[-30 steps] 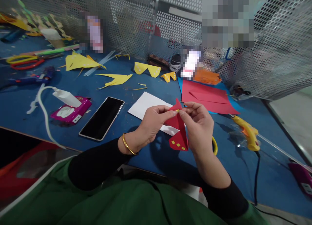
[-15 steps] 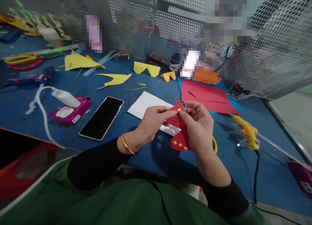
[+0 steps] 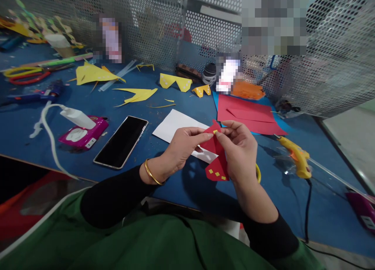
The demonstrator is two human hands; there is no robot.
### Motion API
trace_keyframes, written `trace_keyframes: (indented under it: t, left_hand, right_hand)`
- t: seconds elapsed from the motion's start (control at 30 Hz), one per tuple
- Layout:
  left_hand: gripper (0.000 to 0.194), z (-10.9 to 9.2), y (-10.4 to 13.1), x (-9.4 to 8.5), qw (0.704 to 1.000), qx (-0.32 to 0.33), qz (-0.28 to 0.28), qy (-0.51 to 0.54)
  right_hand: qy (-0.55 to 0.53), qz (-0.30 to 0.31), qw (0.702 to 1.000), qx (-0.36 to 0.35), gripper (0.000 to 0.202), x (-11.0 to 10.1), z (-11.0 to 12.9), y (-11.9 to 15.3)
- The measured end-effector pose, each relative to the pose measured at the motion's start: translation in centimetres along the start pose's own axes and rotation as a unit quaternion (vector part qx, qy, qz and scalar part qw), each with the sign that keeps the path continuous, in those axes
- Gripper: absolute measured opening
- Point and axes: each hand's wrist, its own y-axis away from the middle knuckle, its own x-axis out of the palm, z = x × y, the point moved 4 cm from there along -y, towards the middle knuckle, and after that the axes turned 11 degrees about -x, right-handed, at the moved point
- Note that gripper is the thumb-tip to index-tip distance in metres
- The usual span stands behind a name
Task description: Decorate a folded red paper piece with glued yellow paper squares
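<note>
A red paper cutout (image 3: 217, 166) with small yellow diamond pieces on it is held up between my two hands. My left hand (image 3: 184, 147) pinches its upper left part between thumb and fingers. The thumb of my right hand (image 3: 241, 149) presses near a yellow piece (image 3: 215, 132) at the top, the other fingers curled behind. Three yellow pieces show along the cutout's lower edge. Beneath the hands lies a white sheet (image 3: 172, 123), partly covered. A yellow ring-shaped handle (image 3: 258, 173) peeks out beside my right wrist.
Left of my hands lie a black phone (image 3: 121, 142) and a magenta power socket (image 3: 83, 133) with a white plug. A yellow glue gun (image 3: 295, 155) rests at right. Red sheets (image 3: 249, 114) and yellow cutouts (image 3: 175, 82) lie farther back, before a perforated metal screen (image 3: 152, 28).
Both hands keep the same grip on the red cutout, with barely any movement. The whole view has shifted very slightly.
</note>
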Motion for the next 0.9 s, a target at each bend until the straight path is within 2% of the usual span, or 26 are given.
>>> trace_keyframes:
  t: [0.2,0.3,0.37,0.47,0.53,0.57,0.63,0.67,0.7,0.77,0.83,0.9]
  left_hand:
    - [0.011,-0.4,0.0,-0.2,0.999,-0.03,0.016,-0.031]
    - [0.012,-0.5,-0.1,-0.4,0.999,-0.053,-0.001,-0.004]
    - [0.011,-0.5,-0.3,-0.7,0.996,-0.074,-0.02,0.037]
    - [0.008,-0.3,-0.7,-1.2,0.988,-0.095,-0.045,0.114]
    - [0.01,-0.2,-0.9,-1.4,0.981,-0.099,-0.053,0.157]
    - [0.011,-0.2,-1.0,-1.4,0.978,-0.1,-0.059,0.174]
    - [0.013,0.0,-1.1,-1.6,0.972,-0.101,-0.081,0.197]
    - [0.014,0.0,-1.2,-1.7,0.969,-0.103,-0.095,0.204]
    - [0.015,0.1,-1.2,-1.7,0.967,-0.104,-0.106,0.209]
    - [0.018,0.1,-1.3,-1.7,0.964,-0.106,-0.116,0.216]
    - [0.021,0.1,-1.4,-1.7,0.962,-0.11,-0.116,0.222]
    - [0.022,0.1,-1.4,-1.7,0.962,-0.111,-0.113,0.224]
  right_hand:
    - [-0.016,0.005,1.0,0.013,0.03,-0.7,0.2,-0.6]
    - [-0.015,-0.03,0.999,-0.017,0.031,-2.3,0.6,-1.4]
    - [0.006,-0.09,0.995,-0.05,0.031,-4.4,0.8,-1.8]
    - [0.098,-0.182,0.975,-0.08,0.031,-8.8,0.6,-1.7]
    - [0.21,-0.246,0.942,-0.092,0.031,-12.5,0.4,-1.0]
    - [0.275,-0.253,0.924,-0.081,0.03,-14.2,0.3,-0.6]
    - [0.425,-0.274,0.861,-0.052,0.031,-17.6,0.3,0.2]
    - [0.492,-0.257,0.831,-0.013,0.033,-19.1,0.1,0.4]
    - [0.549,-0.21,0.808,0.037,0.037,-20.2,-0.3,0.5]
    - [0.609,-0.144,0.769,0.132,0.045,-22.1,-1.1,0.6]
    - [0.618,-0.077,0.755,0.207,0.048,-23.1,-2.0,0.5]
    - [0.611,-0.035,0.75,0.252,0.048,-23.5,-2.9,0.3]
